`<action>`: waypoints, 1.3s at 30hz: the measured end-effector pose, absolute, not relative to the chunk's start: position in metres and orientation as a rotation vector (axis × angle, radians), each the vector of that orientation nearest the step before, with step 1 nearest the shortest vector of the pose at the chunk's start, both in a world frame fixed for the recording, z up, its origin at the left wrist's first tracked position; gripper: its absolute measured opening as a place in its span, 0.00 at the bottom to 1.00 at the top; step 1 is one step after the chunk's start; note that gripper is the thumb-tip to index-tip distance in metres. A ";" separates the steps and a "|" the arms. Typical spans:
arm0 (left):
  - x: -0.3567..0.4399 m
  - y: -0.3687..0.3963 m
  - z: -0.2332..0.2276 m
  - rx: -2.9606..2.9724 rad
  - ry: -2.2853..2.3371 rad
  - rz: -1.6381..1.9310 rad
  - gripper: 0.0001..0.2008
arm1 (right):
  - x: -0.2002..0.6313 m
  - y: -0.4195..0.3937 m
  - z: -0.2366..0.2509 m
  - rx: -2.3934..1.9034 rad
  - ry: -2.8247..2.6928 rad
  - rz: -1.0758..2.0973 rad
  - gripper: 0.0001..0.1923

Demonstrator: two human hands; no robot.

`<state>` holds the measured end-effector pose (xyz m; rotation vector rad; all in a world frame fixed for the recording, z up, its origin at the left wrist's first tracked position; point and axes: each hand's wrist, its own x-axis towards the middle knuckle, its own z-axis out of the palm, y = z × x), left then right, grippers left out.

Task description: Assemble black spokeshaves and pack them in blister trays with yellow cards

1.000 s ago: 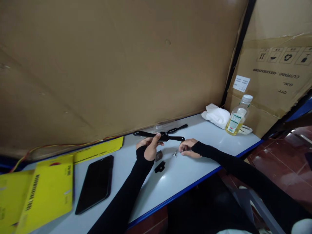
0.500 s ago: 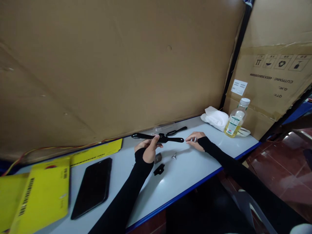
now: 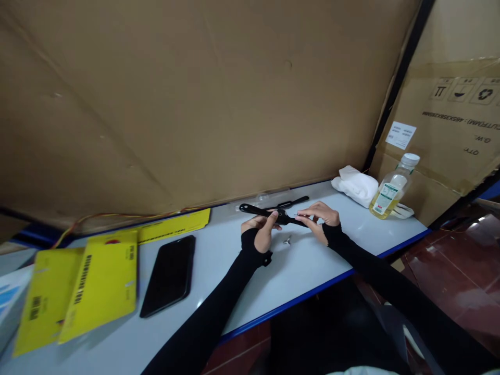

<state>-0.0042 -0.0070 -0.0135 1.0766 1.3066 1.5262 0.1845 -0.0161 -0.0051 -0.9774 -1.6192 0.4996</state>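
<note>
My left hand [image 3: 261, 232] is closed around the middle of a black spokeshave body [image 3: 253, 209], thumb on top, with the tool raised above the table. My right hand [image 3: 318, 220] is by the tool's right handle, thumb and fingertips pinching a small thin piece [image 3: 296, 214] too small to identify. Below the tool, a shiny metal thumbscrew [image 3: 287, 240] lies on the white tabletop. A small black plate [image 3: 267, 258] shows partly from behind my left wrist. Another black spokeshave [image 3: 295, 202] lies farther back, near the cardboard wall.
A black phone [image 3: 169, 276] lies left of my left arm, beside yellow tool packets [image 3: 103, 284]. At the right back are a white cloth [image 3: 356, 186] and a bottle of yellow liquid [image 3: 392, 190]. Cardboard [image 3: 234, 104] walls the back; a blue edge [image 3: 289, 303] runs along the front.
My right hand has come in closer to the spokeshave's body and now overlaps its right handle. The tool's right end has tilted downward. The whole view has shifted, with the table items appearing farther right.
</note>
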 end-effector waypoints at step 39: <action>0.009 -0.028 -0.037 1.432 1.294 1.517 0.17 | 0.162 -0.022 0.001 -1.054 -1.256 1.356 0.18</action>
